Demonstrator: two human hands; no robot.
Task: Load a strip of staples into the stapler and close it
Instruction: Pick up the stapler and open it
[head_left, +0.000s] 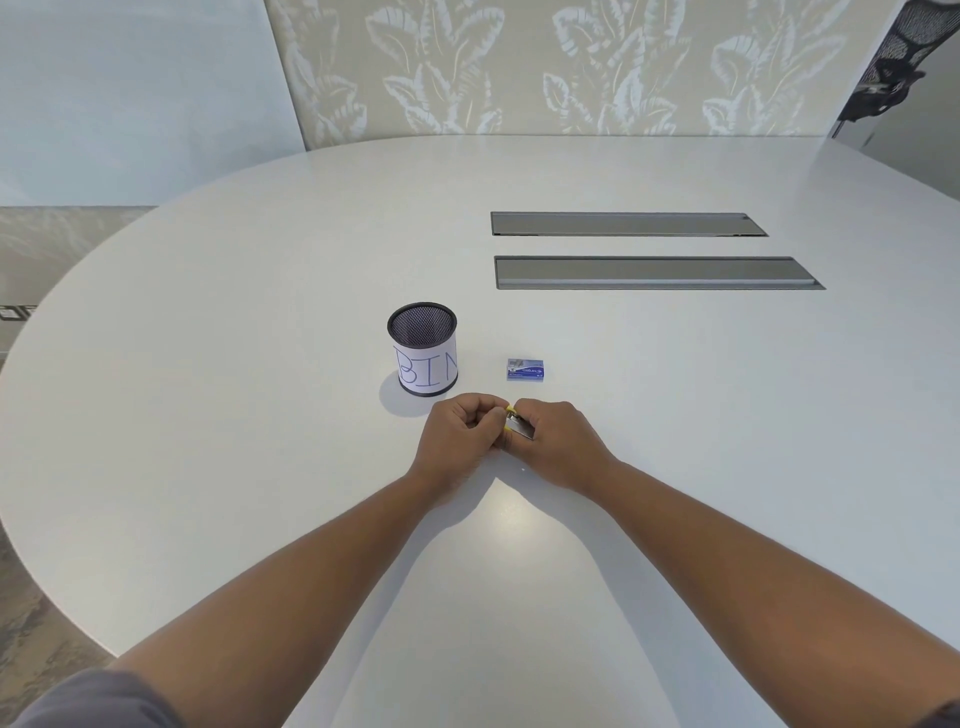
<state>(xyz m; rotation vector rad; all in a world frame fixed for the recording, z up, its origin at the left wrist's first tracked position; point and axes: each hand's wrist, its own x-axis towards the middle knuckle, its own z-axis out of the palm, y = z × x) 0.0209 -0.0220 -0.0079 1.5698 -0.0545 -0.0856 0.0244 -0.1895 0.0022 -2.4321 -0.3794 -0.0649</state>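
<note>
White table (260, 364): both hands, left (460, 434) and right (553, 441), curled together gripping stapler (517, 423).

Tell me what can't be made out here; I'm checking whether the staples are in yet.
All in the head view:
- Stapler: mostly hidden by the left hand and right hand; only yellow and metal bits show, so open or closed is unclear.
- Staple strip: none visible, too small or covered by fingers.
- Staple box: print too small to read.
- Mesh cup: label wraps out of sight after "BIN".

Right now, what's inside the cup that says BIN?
Inside the BIN cup only dark mesh wall shows; nothing sticks out above its rim. The bottom is hidden from this angle, so something small could lie there unseen.
</note>
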